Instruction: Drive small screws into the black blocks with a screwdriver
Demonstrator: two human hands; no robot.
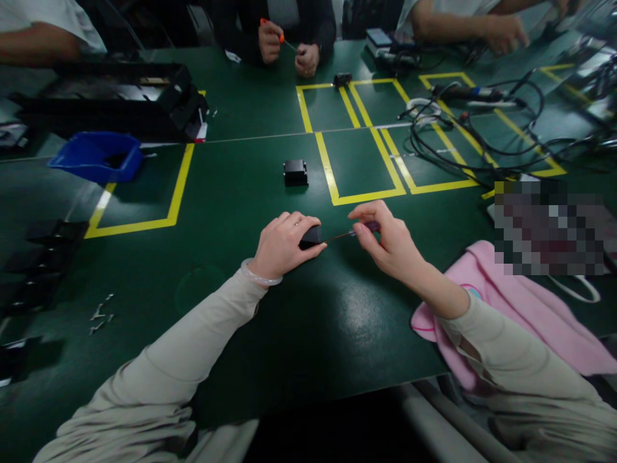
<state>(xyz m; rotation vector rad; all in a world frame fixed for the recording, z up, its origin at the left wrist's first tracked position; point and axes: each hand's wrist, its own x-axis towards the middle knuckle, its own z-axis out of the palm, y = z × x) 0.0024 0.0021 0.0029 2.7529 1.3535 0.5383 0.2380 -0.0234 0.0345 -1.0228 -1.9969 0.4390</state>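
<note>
My left hand [284, 243] is closed over a small black block [311, 236] and presses it onto the green table [231, 193]. My right hand [385, 239] pinches the dark handle of a thin screwdriver [360, 229]. The screwdriver's shaft lies nearly level and its tip touches the right face of the block. A second small black block [295, 172] stands farther out on the table, apart from both hands.
A blue bin [91, 156] and a black frame [116, 96] stand at the far left, with small metal parts [100, 314] at the near left. Tangled cables [472, 128] lie far right, a pink cloth [520, 308] near right. Other people's hands [289, 48] work across the table.
</note>
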